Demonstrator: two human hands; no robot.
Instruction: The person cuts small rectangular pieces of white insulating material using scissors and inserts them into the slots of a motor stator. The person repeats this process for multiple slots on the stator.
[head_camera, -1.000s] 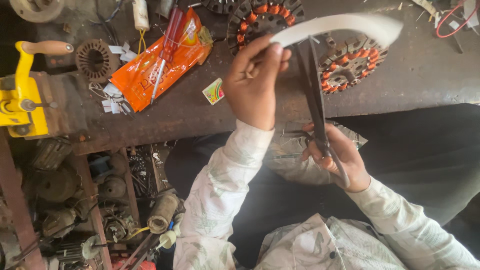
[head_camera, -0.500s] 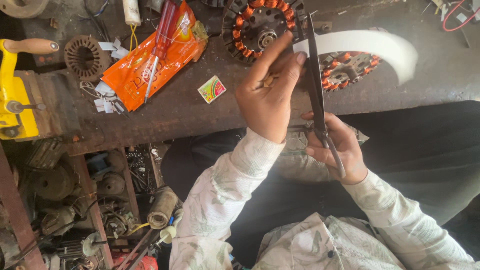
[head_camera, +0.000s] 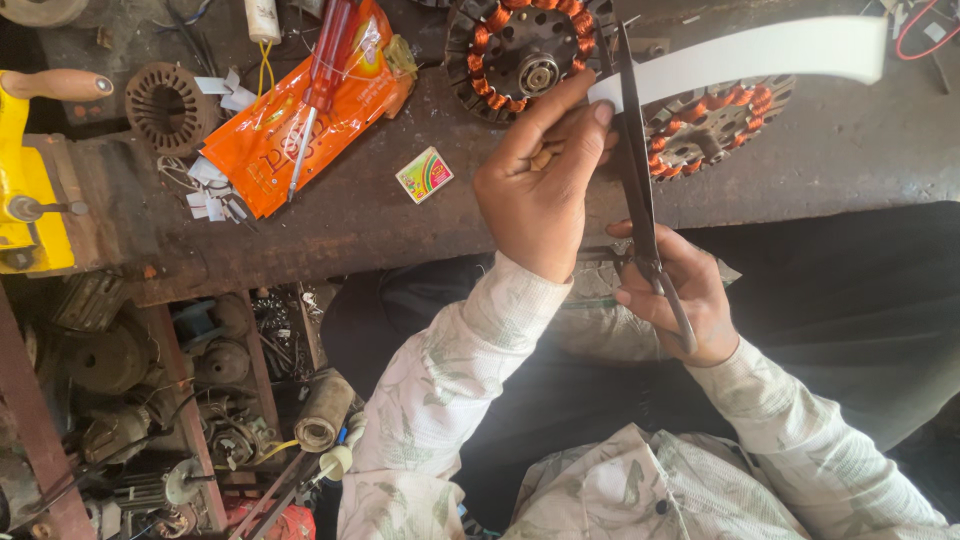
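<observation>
- White paper strip (head_camera: 760, 52) is the thing in my hands — it is long and flat, and it stretches from my fingers toward the upper right, above the dark workbench (head_camera: 400, 215).
- My left hand (head_camera: 540, 190) pinches the near end of the strip between thumb and fingertips; the hand is nearly closed, with the fingers bent together around that end.
- My right hand (head_camera: 680, 295) is lower, near my lap, and it is closed around the handles of the black scissors (head_camera: 640, 190).
- The scissors point up and away from me, and the blades meet the strip just beside my left fingertips. I cannot tell how far the blades are apart.
- Under the strip, on the bench, lie two round motor stators with orange copper coils: one stator (head_camera: 520, 50) is just above my left hand, and the other stator (head_camera: 715, 120) is to the right, partly hidden by the strip.
- Farther left on the bench lies an orange plastic packet (head_camera: 300, 120), and a red-handled screwdriver (head_camera: 318, 80) rests across it.
- A small colourful box (head_camera: 424, 174) lies between the packet and my left hand, apart from both.
- At the left edge stands a yellow tool with a wooden handle (head_camera: 35, 150) — beside it is a small round metal core (head_camera: 165, 105).
</observation>
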